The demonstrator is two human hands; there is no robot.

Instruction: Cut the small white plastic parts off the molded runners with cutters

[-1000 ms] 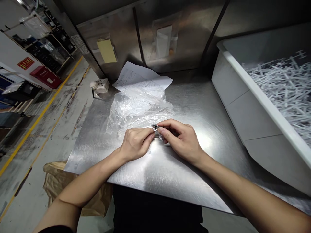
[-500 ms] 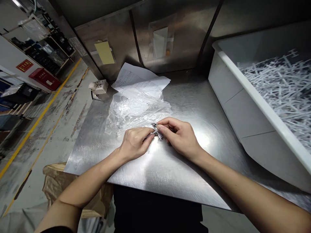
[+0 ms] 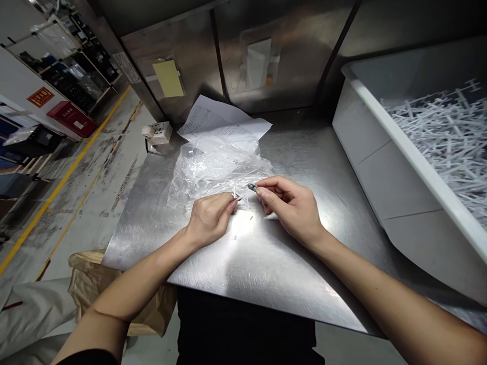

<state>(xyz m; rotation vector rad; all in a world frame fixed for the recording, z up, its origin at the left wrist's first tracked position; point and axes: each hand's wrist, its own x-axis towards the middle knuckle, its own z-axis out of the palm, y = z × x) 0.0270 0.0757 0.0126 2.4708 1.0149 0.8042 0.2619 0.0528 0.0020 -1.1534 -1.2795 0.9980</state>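
While both hands were pressed together over one small part a second ago, they have now drawn apart near the middle of the frame. The right hand [image 3: 292, 208] pinches a small dark metal piece [image 3: 251, 187] between thumb and forefinger, lifted just above the brushed steel bench [image 3: 266, 263]. The left hand [image 3: 209, 218], just to its left, has its fingertips closed on a thin pale sliver [image 3: 235, 195] that is too small to identify. Two tiny specks lie on the bench between and below the hands. This separation suggests the two bits have come away from each other, though whether they were joined cannot be told.

Just behind the hands, toward the upper middle, lies a crumpled clear plastic bag [image 3: 213, 170], and behind it a creased white printed sheet of paper [image 3: 220, 121] leans toward the steel back wall. A large white plastic tub [image 3: 384, 152] filled with thin white plastic sticks [image 3: 449, 132] fills the right side. A white power socket [image 3: 158, 133] sits at the bench's upper left corner, and a brown paper bag [image 3: 95, 284] stands on the floor at lower left.
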